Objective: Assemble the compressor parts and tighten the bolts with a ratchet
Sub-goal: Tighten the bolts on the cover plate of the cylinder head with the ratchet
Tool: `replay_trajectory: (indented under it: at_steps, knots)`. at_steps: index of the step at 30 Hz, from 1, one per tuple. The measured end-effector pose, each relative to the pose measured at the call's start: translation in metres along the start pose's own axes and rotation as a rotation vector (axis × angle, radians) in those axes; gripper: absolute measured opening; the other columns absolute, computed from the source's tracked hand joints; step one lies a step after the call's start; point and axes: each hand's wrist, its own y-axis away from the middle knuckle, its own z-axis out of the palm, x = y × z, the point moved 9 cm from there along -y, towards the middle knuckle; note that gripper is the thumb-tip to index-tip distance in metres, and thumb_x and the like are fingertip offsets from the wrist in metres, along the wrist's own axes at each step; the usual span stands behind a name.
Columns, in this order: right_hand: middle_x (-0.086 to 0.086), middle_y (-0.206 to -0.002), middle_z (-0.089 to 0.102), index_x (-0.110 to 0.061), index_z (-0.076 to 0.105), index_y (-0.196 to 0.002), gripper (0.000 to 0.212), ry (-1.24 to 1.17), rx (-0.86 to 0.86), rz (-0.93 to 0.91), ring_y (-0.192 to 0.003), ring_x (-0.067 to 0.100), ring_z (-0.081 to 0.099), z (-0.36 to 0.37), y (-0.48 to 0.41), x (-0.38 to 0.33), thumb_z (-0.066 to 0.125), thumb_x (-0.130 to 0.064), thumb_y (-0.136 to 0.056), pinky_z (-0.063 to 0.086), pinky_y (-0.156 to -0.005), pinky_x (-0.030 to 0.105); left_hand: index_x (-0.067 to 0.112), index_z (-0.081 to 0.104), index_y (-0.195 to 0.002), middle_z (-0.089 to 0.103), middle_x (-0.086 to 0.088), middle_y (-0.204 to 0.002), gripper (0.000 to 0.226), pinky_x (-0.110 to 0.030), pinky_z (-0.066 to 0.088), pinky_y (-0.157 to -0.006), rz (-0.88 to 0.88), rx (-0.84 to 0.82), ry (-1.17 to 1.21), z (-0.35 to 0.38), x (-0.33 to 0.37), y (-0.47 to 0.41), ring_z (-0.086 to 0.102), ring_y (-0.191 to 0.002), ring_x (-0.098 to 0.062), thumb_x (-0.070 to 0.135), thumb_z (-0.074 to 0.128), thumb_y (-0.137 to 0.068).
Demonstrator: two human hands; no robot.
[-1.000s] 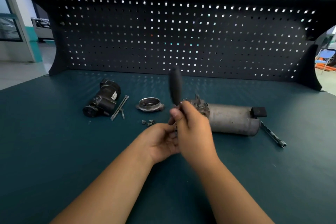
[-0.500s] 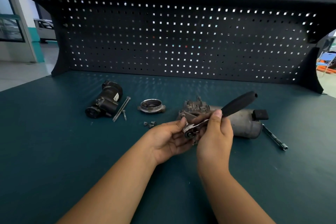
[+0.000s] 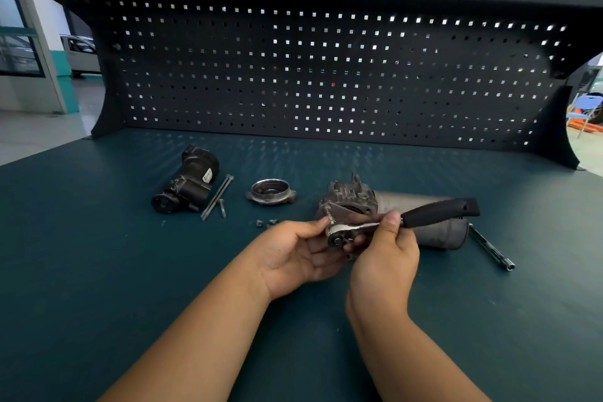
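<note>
At frame centre, my right hand pinches the ratchet at its shank. My left hand curls round its head, thumb steadying it, probably to set the drive. The compressor body lies just behind; the long bolts lie centre-left, untouched.

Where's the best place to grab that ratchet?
Probably take the ratchet by its black handle, from the right: it's thick, sticks out that way, and is bare, while the left hand and right hand crowd the metal head.
</note>
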Motion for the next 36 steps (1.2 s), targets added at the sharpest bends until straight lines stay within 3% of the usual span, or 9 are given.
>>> replay_trajectory:
  at_steps: [5, 11, 18, 25, 28, 30, 32, 34, 36]
  knots:
    - [0.002, -0.059, 0.063, -0.009, 0.053, -0.077, 0.037, -0.170, 0.038, 0.184, -0.037, 0.002, 0.048, -0.003, 0.004, 0.015, 0.034, -0.028, -0.102, 0.042, -0.039, 0.015, 0.006, 0.064, -0.110, 0.068, -0.010, -0.086, 0.043, -0.036, 0.046, -0.088, -0.035, -0.001, 0.003, 0.001, -0.004, -0.001, 0.067, -0.074, -0.020, 0.022, 0.058, -0.070]
    - [0.004, -0.058, 0.067, -0.006, 0.055, -0.081, 0.030, -0.345, 0.022, 0.296, -0.038, 0.006, 0.050, 0.001, 0.010, 0.017, 0.039, -0.024, -0.100, 0.046, -0.041, 0.017, 0.007, 0.067, -0.087, 0.067, -0.010, -0.072, 0.026, -0.032, 0.048, -0.071, -0.028, 0.049, 0.045, -0.003, -0.003, -0.003, 0.066, -0.058, -0.018, 0.021, 0.061, -0.067]
    - [0.003, -0.044, 0.057, -0.004, 0.051, -0.078, 0.025, -0.525, 0.026, 0.425, -0.034, 0.010, 0.048, 0.007, 0.019, 0.022, 0.038, -0.015, -0.097, 0.049, -0.041, 0.023, 0.008, 0.063, -0.085, 0.065, -0.007, -0.069, 0.025, -0.031, 0.044, -0.066, -0.034, 0.068, 0.007, -0.005, -0.001, -0.004, 0.062, -0.050, -0.013, 0.024, 0.060, -0.066]
    - [0.013, -0.068, 0.054, -0.003, 0.049, -0.079, 0.023, -0.618, 0.095, 0.656, -0.051, 0.018, 0.045, 0.008, 0.028, 0.035, 0.037, -0.011, -0.096, 0.053, -0.046, 0.028, 0.002, 0.065, -0.092, 0.071, -0.010, -0.090, 0.022, -0.028, 0.048, -0.067, 0.020, 0.095, -0.026, -0.006, 0.002, -0.007, 0.063, -0.051, -0.011, 0.021, 0.055, -0.086]
    - [0.013, -0.071, 0.055, -0.002, 0.050, -0.081, 0.022, -0.643, 0.083, 0.698, -0.052, 0.018, 0.044, 0.011, 0.029, 0.037, 0.036, -0.011, -0.096, 0.054, -0.046, 0.027, 0.002, 0.068, -0.088, 0.070, -0.011, -0.093, 0.024, -0.027, 0.049, -0.067, 0.033, 0.100, -0.023, -0.006, 0.003, -0.007, 0.063, -0.055, -0.014, 0.022, 0.058, -0.081]
    - [0.014, -0.070, 0.057, -0.002, 0.051, -0.083, 0.020, -0.632, 0.058, 0.666, -0.050, 0.017, 0.045, 0.013, 0.029, 0.036, 0.039, -0.010, -0.097, 0.053, -0.044, 0.025, 0.004, 0.074, -0.076, 0.070, -0.010, -0.089, 0.024, -0.028, 0.048, -0.071, 0.017, 0.090, 0.009, -0.004, 0.001, -0.006, 0.062, -0.056, -0.016, 0.023, 0.060, -0.071]
    - [0.010, -0.063, 0.062, -0.003, 0.053, -0.087, 0.018, -0.561, 0.018, 0.569, -0.043, 0.013, 0.050, 0.013, 0.026, 0.030, 0.043, -0.012, -0.098, 0.051, -0.043, 0.022, 0.003, 0.073, -0.078, 0.067, -0.010, -0.082, 0.026, -0.029, 0.047, -0.069, 0.009, 0.090, 0.055, -0.003, 0.000, -0.006, 0.058, -0.055, -0.015, 0.023, 0.060, -0.067]
    - [0.000, -0.057, 0.065, -0.008, 0.053, -0.086, 0.019, -0.343, -0.024, 0.397, -0.044, 0.008, 0.055, 0.009, 0.020, 0.018, 0.045, -0.019, -0.098, 0.048, -0.045, 0.021, 0.005, 0.068, -0.084, 0.066, -0.010, -0.071, 0.027, -0.032, 0.047, -0.068, 0.013, 0.100, 0.085, -0.004, 0.000, -0.006, 0.059, -0.052, -0.017, 0.022, 0.060, -0.065]
    - [-0.003, -0.069, 0.066, -0.015, 0.053, -0.083, 0.019, -0.057, -0.071, 0.178, -0.058, 0.006, 0.060, 0.008, 0.012, -0.002, 0.047, -0.025, -0.097, 0.046, -0.053, 0.018, 0.008, 0.065, -0.083, 0.066, -0.010, -0.069, 0.025, -0.034, 0.047, -0.071, 0.016, 0.108, 0.086, -0.004, 0.000, -0.007, 0.063, -0.058, -0.019, 0.022, 0.061, -0.063]
